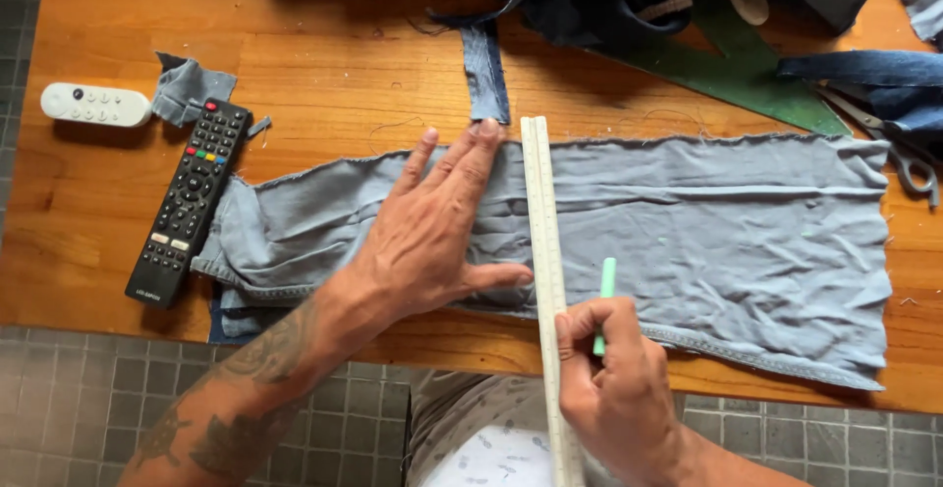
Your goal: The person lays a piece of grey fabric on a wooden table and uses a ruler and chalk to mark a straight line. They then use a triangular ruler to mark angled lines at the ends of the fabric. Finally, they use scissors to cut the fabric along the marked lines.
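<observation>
A long piece of pale blue denim fabric (pixel 707 232) lies flat across the wooden table (pixel 324 75). A white ruler (pixel 543 222) runs across it from the far edge toward me. My left hand (pixel 432 232) presses flat on the fabric just left of the ruler, fingers spread. My right hand (pixel 614 389) grips a light green chalk pencil (pixel 606 286) at the near end of the ruler, its tip pointing up beside the ruler's right edge.
A black remote control (pixel 192 197) and a small white remote (pixel 95 104) lie at the left. Denim scraps (pixel 486 70), dark fabric, a green triangle ruler (pixel 747 75) and scissors (pixel 899 148) sit at the back and right. Grey tiled floor lies below the table edge.
</observation>
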